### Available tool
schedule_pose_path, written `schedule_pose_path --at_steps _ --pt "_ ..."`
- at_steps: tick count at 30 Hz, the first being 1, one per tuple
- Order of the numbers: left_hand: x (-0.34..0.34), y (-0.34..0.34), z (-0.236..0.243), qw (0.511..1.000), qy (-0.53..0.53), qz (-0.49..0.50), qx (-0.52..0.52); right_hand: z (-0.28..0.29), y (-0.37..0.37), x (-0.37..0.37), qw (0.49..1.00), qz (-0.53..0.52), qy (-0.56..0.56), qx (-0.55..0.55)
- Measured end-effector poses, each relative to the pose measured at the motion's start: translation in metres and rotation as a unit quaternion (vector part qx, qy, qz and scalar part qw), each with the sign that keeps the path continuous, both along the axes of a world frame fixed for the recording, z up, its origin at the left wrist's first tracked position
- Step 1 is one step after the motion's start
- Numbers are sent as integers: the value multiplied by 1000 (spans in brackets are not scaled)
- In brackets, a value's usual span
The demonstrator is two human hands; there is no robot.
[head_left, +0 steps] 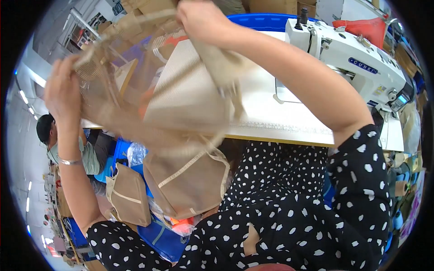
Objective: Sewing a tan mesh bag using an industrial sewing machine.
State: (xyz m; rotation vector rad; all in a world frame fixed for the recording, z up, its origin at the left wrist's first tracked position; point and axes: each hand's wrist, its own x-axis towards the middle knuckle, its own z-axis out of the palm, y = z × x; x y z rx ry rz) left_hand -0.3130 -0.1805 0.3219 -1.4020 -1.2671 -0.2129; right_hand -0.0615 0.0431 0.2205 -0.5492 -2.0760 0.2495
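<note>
A tan mesh fabric piece (181, 106), blurred by motion and partly see-through, is stretched up in front of me over the left of the white sewing table (266, 115). My left hand (63, 88) is closed on its left edge. At its upper edge my right hand (201, 20) grips it, raised higher and farther off. Thicker tan strips and folds hang from the mesh below my right hand. Another tan fabric piece (192, 180) with a pale tape line droops below the table's front edge, left of my lap.
A white sewing machine (357, 63) stands on the table's right, near my right forearm. Behind it lies a red cloth bundle (361, 29). A blue bin (262, 20) sits beyond the table. To the left are a tan sewn piece (129, 194) and a seated person (88, 151) in a cap.
</note>
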Motion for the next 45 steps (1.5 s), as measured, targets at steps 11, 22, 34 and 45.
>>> schedule_pose_path --at_steps 11,22,34,45 --pt "91 71 -187 967 111 -96 -206 -140 53 97 978 -153 -140 -12" --pt "198 96 -267 874 25 -370 -314 -188 -55 167 994 4 -58 -92" --pt "276 110 -306 751 -375 -367 -402 -202 -32 222 947 31 -168 -272" --pt "284 168 -295 711 -286 -382 -516 -209 -43 270 978 -75 -191 -44"
